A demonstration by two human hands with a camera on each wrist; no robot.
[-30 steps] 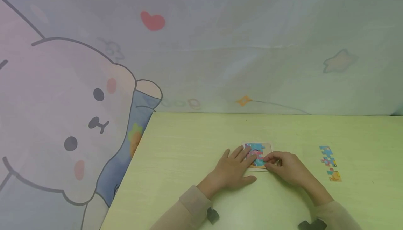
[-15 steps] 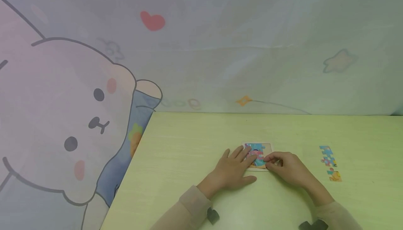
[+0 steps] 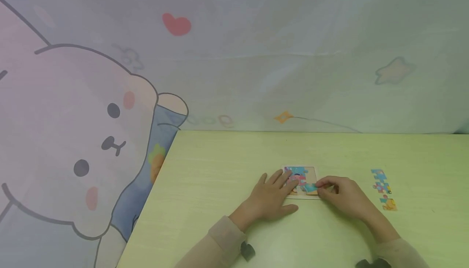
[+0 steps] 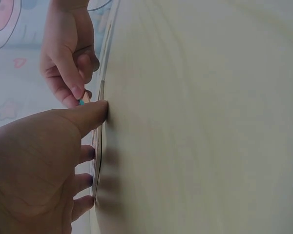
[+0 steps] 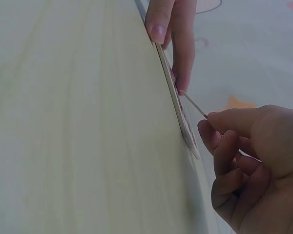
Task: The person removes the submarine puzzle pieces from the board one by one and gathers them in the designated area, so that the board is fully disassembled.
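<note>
My right hand (image 3: pixel 342 196) pinches a blue jigsaw piece (image 3: pixel 310 189) between thumb and index finger. In the right wrist view this piece (image 5: pixel 194 105) is seen edge-on, tilted up off the puzzle board (image 5: pixel 172 92), its far end close by a left fingertip. On the table, the square puzzle board (image 3: pixel 311 173) has coloured pieces fitted on its left side and bare wood at upper right. My left hand (image 3: pixel 272 202) lies with fingers spread, fingertips resting on the board's left part and covering some of the picture. The left thumb points right, near the front edge.
Right of the board, loose jigsaw pieces lie in a column on the yellow-green table (image 3: pixel 220 162): blue ones (image 3: pixel 379 174) at the top, a pink-and-blue one (image 3: pixel 382 187) and a yellow one (image 3: pixel 389 205) below. A printed cloth (image 3: pixel 256 56) hangs behind the table.
My right hand has moved slightly right, drawing the blue jigsaw piece up and out from the board's lower part, so the piece now overlaps the lower right corner. The left hand has stayed put.
</note>
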